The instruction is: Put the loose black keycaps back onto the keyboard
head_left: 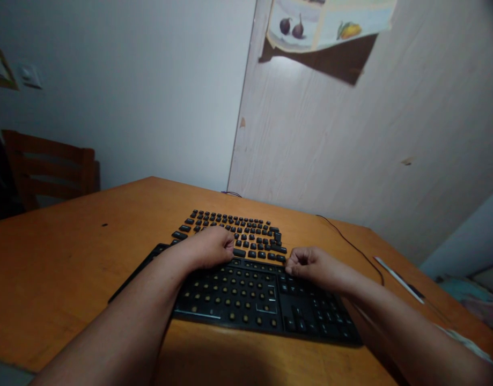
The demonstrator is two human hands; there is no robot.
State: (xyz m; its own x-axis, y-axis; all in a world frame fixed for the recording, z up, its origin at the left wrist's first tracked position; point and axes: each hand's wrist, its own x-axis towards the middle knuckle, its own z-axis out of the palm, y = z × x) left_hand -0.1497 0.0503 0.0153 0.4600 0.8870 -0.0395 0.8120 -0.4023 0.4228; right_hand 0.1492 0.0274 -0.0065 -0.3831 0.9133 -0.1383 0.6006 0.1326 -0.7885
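Observation:
A black keyboard (246, 317) lies on the wooden table in front of me, its main block stripped of keycaps so the key stems show. Keys are still on its right-hand part, with the arrow and number keys. Beyond it, loose black keycaps (252, 237) are laid out in rows. My left hand (214, 247) is closed over the keyboard's far edge, by a long keycap (238, 252); its fingertips are mostly hidden. At the far edge further right, my right hand (308, 265) is curled in a pinch. Whatever either hand holds is hidden.
The wooden table (69, 257) reaches to the wall. A thin dark cable (343, 236) runs along its right side, near a white stick-like strip (399, 280). One small dark piece (104, 225) lies at left. A wooden chair (53, 166) stands behind the table's left side.

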